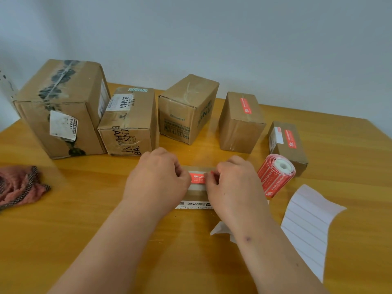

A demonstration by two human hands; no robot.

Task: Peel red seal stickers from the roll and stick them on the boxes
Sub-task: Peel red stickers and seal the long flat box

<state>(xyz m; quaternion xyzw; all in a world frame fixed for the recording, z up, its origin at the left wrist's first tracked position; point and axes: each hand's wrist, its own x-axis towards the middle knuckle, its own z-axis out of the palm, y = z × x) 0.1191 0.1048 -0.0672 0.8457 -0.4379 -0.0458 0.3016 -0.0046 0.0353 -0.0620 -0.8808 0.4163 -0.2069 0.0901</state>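
A wooden table point(84, 209) carries everything; along its far side stand five cardboard boxes in a row, from the big box point(61, 107) at the left, past the BAHA box point(129, 122) and the middle box point(186, 109), to two smaller ones at the right, the fourth box point(241, 122) and the end box point(287, 145), each of these two with a red sticker on top; a white backing strip point(307, 228) lies at the right, and a reddish cloth point(19, 186) at the left edge; the roll point(275, 175) lies on its side just beside the end box; a flat box point(197, 192) sits under both hands; the left hand point(159, 177) and right hand point(231, 181), fingers curled, pinch the ends of a sticker point(197, 177) over its taped top.
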